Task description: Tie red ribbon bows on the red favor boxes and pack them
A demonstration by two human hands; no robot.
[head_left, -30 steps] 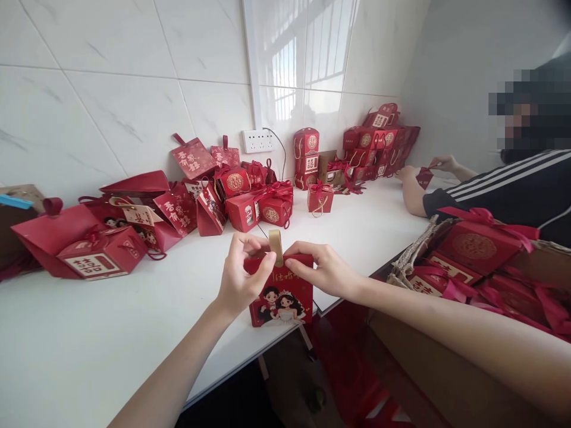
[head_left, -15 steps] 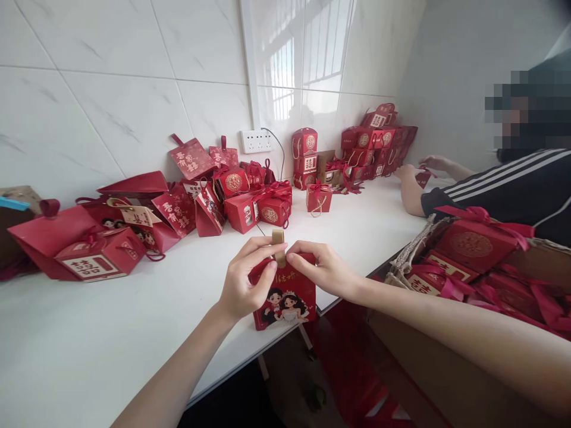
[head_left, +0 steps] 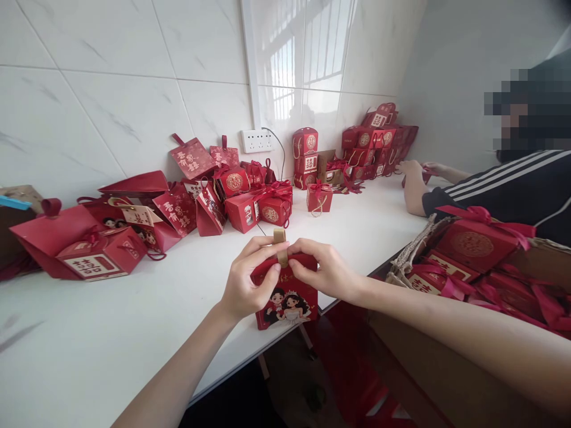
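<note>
A red gift box point(head_left: 289, 302) printed with a cartoon bride and groom stands upright at the table's front edge. A gold ribbon loop point(head_left: 280, 239) rises from its top. My left hand point(head_left: 250, 278) is closed at the top left of the box, thumb in front and fingers behind, around the base of the loop. My right hand point(head_left: 325, 268) pinches the top edge just right of the ribbon, with the thumb on the front. The fingers of both hands nearly meet and cover part of the gold lettering.
Red gift boxes point(head_left: 96, 252) line the wall side of the white table point(head_left: 178, 333), with more stacked farther right point(head_left: 363, 139). A carton point(head_left: 404, 261) of ribboned boxes stands at right. Beyond it a person's hands point(head_left: 413, 169) hold something red. A power strip point(head_left: 256, 141) is on the wall.
My right thumb has come down onto the box front and the fingers have closed there. The box has barely shifted. The other person's hands have moved slightly.
</note>
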